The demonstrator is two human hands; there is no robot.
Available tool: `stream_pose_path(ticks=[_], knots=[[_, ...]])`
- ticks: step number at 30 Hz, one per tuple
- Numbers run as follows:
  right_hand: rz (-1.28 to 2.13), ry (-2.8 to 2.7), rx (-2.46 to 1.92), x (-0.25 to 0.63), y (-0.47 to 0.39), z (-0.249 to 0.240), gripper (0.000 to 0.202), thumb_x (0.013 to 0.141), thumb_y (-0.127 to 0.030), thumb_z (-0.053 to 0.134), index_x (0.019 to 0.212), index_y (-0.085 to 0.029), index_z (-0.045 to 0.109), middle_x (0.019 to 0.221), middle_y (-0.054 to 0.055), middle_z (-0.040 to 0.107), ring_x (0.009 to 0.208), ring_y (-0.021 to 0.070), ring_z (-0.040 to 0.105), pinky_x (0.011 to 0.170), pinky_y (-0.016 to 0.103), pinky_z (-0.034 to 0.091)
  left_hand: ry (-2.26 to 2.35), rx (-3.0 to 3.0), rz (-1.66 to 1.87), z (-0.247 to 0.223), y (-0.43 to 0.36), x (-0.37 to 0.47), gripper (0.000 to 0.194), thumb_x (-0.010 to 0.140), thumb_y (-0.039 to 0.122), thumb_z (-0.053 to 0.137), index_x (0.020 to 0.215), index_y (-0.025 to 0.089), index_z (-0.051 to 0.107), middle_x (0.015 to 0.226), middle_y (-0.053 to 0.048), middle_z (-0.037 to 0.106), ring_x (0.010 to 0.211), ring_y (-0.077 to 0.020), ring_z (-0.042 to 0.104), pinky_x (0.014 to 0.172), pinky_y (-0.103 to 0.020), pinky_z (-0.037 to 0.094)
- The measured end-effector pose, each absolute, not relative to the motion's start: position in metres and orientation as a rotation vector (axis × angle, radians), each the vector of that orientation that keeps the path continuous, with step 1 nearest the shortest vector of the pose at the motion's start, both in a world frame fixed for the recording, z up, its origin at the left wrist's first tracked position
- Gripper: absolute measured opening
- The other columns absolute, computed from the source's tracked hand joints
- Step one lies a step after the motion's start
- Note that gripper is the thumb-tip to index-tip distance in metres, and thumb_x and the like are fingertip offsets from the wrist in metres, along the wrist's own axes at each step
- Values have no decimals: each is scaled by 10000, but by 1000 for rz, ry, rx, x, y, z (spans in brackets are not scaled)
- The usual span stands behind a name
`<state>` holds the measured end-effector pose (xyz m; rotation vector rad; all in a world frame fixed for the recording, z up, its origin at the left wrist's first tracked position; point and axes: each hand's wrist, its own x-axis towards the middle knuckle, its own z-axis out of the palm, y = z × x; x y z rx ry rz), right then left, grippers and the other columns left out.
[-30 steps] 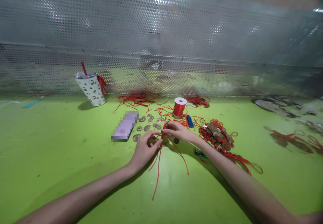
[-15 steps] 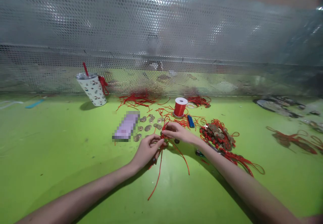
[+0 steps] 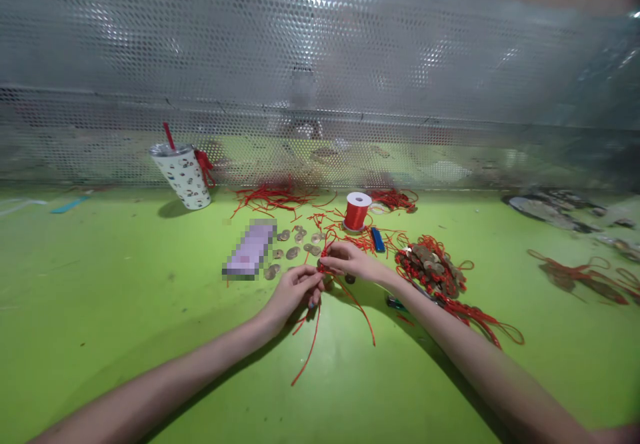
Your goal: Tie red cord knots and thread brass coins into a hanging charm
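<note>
My left hand (image 3: 296, 291) and my right hand (image 3: 353, 262) meet above the green table, both closed on one red cord (image 3: 313, 349). The fingers hide most of the knotted part between them. A small loop of the cord rises above my right fingers, and two loose ends trail toward me. Brass-coloured coins (image 3: 293, 253) lie scattered just beyond my left hand. A dark round piece (image 3: 350, 279) rests under my right hand. Behind the hands stands a spool of red cord (image 3: 356, 212), with a blue lighter (image 3: 378, 240) beside it.
To the right lies a pile of coins tied with red cord (image 3: 431, 265), partly behind my right forearm. A blurred purple object (image 3: 251, 249) is at the left. Farther back stand a patterned cup (image 3: 183, 176) with a straw and cord scraps (image 3: 273, 199), before a perforated metal screen (image 3: 240, 51).
My left fingers have shifted slightly and curl more beneath the cord. The longer loose end has drawn up a little toward the hands. My right hand stays nearly in place.
</note>
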<state>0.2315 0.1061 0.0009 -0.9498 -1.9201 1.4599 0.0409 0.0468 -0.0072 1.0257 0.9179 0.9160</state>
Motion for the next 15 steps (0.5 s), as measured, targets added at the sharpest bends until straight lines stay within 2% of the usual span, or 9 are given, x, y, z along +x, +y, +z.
stream_pose_path(ticks=[3,5,10,15], knots=[[1482,-1906,-942,232,106,2,434,842,-599,689,824,-182,574,697,-39,520,623,118,478,567,256,362,933,1053,980,-10,44,43,336,761,454,756,765,158,597,542,72,496,399,-43,353,406,-177,271],[1494,-1901,-935,232,105,4,428,845,-597,686,826,-184,576,698,-36,530,622,120,479,568,259,361,964,1045,1026,-12,42,44,340,752,453,759,785,157,594,551,86,455,418,-37,322,424,-170,219],[1490,-1899,-967,229,101,10,428,843,-597,684,812,-186,572,689,-32,538,610,123,476,566,265,356,1042,1047,1098,-16,38,45,340,751,471,749,797,171,597,573,82,449,455,-55,340,455,-183,214],[1501,-1888,-986,226,99,13,436,836,-602,688,822,-182,575,683,-35,529,600,119,466,566,265,352,1081,1103,1146,-16,38,46,300,748,446,754,772,181,614,610,47,537,502,-82,433,459,-192,269]])
